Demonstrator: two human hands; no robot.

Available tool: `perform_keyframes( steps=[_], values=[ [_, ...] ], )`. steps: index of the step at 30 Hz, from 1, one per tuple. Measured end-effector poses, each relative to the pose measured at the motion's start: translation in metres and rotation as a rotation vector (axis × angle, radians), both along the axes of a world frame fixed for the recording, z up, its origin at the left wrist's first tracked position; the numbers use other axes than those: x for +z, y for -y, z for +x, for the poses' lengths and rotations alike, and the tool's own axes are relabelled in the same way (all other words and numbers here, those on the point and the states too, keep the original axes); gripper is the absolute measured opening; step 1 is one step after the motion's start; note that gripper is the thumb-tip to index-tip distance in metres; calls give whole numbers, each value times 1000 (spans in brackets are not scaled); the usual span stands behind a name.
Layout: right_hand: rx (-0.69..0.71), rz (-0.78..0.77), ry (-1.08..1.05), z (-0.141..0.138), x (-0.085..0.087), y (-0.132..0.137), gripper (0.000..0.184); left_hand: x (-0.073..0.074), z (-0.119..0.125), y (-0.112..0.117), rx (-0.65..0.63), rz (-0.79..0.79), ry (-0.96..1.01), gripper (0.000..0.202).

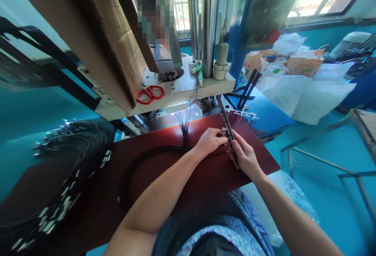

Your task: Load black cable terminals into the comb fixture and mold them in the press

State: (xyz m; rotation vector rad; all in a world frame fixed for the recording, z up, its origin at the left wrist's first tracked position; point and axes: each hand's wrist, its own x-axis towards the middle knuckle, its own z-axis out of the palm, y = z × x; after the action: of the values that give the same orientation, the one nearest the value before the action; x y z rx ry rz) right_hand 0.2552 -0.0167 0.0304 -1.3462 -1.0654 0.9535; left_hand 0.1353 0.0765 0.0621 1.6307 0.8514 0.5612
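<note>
Your right hand grips a dark bar, fingers closed along its right edge. Your left hand has its fingertips bunched at a small metal piece against the bar's left side; can't tell if they pinch it or just press. Your own fingers cover most of that piece, and its shape won't read. The bar's near end is partly behind your right hand too.

Bar: long, narrow, straight, metal-looking, with small lighter fittings along it. It slants over the right part of the reddish-brown board, far end near the press's edge. Board is smooth, slightly glossy; your left forearm hides part of it.

Black cables curve across the board left of your hands, thin and flexible, bunched upright at one spot; strands at the top blur into the glare. Far left, a thick cable bundle with pale tags, smeared, tags unreadable.

Beyond the board: chipped off-white press plate, red-handled scissors on it with blades hard to see, brown corrugated cardboard cut off by the top edge. Pixel blocks mask a patch behind.
</note>
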Motion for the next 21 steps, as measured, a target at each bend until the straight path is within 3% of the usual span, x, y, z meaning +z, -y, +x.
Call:
perform_keyframes(
  steps=[4, 7, 10, 17, 21],
  values=[
    [-3, 4, 45, -2, 2, 0, 59, 4, -3, -1, -12, 43, -8, 18],
    [-18, -7, -65, -1, 2, 0, 59, 9, -7, -7, -68, -122, 71, 21],
    [-47, -2, -122, 1, 2, 0, 59, 12, -11, -14, -8, -230, 156, 25],
    [-4, 3, -172, 4, -1, 2, 59, 11, -16, -18, -77, -251, 204, 24],
    [12, 1, -168, 4, -1, 2, 59, 9, -11, -14, -14, -115, 31, 18]
  ],
)
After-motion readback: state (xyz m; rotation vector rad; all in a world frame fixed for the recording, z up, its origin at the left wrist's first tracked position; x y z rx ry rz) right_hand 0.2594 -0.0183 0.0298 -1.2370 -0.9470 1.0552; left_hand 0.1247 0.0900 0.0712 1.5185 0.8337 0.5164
